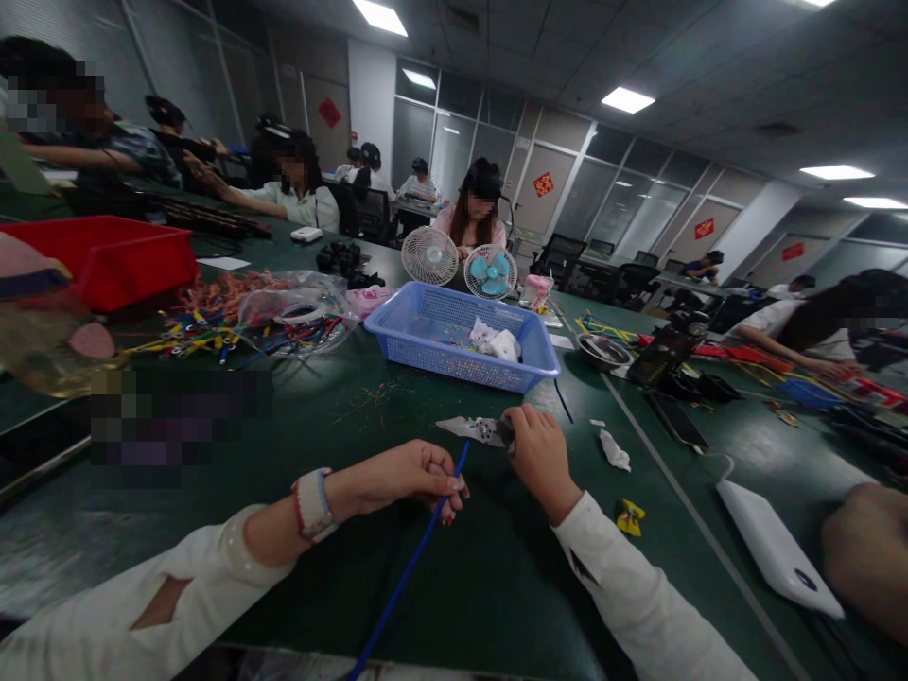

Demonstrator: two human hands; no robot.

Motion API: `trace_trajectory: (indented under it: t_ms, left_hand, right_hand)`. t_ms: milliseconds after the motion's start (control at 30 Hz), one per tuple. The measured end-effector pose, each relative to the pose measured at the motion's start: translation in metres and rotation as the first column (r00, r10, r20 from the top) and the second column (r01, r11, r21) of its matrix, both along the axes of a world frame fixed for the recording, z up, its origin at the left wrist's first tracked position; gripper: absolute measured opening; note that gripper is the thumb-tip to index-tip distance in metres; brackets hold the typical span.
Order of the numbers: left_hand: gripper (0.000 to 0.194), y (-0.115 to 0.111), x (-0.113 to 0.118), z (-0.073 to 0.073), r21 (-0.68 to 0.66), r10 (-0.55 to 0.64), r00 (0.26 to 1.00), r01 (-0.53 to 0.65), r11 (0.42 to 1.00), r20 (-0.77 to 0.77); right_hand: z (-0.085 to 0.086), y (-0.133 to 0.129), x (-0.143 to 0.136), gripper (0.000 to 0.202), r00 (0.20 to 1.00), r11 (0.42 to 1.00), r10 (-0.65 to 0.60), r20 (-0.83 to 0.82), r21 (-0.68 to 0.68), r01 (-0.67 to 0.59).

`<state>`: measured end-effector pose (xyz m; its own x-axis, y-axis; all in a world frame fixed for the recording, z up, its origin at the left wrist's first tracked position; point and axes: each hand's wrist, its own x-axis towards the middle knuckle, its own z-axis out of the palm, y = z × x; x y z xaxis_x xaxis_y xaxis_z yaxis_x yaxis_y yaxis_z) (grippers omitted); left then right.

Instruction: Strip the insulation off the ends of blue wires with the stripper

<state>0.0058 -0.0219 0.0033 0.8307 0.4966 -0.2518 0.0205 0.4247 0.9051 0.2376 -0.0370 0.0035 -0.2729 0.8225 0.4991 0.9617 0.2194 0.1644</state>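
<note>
Between the thumb and fingers of my left hand (426, 475) is a blue wire (411, 565). Its short upper end sticks up above the fingers, and the long part runs down past the table's near edge. My right hand (540, 452) is closed around the handles of metal wire strippers (482, 431), whose jaws point left. The tip of the wire is just below the jaws; whether it touches them I cannot tell. A few thin copper strands (373, 402) lie on the green table (319, 605) beyond my left hand.
A blue plastic basket (454, 362) holding white crumpled paper stands ahead. To the left are a red bin (106, 255) and a clear bag (298, 312) by bundled wires. A white power bank (778, 549) and yellow wrapper (630, 517) lie at right. Another person's hand (869, 553) is at far right.
</note>
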Motion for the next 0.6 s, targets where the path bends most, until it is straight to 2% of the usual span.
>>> trace_trajectory:
  t_ms: [233, 400, 500, 600]
  left_hand:
    - [0.025, 0.003, -0.006, 0.001, 0.003, -0.015, 1.0, 0.015, 1.0, -0.001]
    - [0.024, 0.004, -0.008, 0.004, 0.006, 0.006, 1.0, -0.006, 1.0, 0.024]
    - [0.023, 0.005, -0.009, 0.005, 0.016, -0.001, 0.999, 0.001, 1.0, 0.048]
    - [0.022, 0.006, -0.011, 0.005, 0.024, 0.005, 0.999, -0.006, 1.0, 0.051]
  right_hand:
    - [0.013, -0.004, 0.013, 0.031, 0.992, 0.994, -0.11, -0.058, 0.017, 0.111]
    - [0.031, -0.002, 0.025, 0.031, 0.972, 0.979, -0.201, -0.118, -0.016, 0.201]
    - [0.044, 0.01, 0.035, 0.023, 0.946, 0.973, -0.22, -0.237, -0.117, 0.196]
    - [0.056, 0.028, 0.047, 0.015, 0.841, 0.929, -0.253, -0.478, -0.364, 0.073]
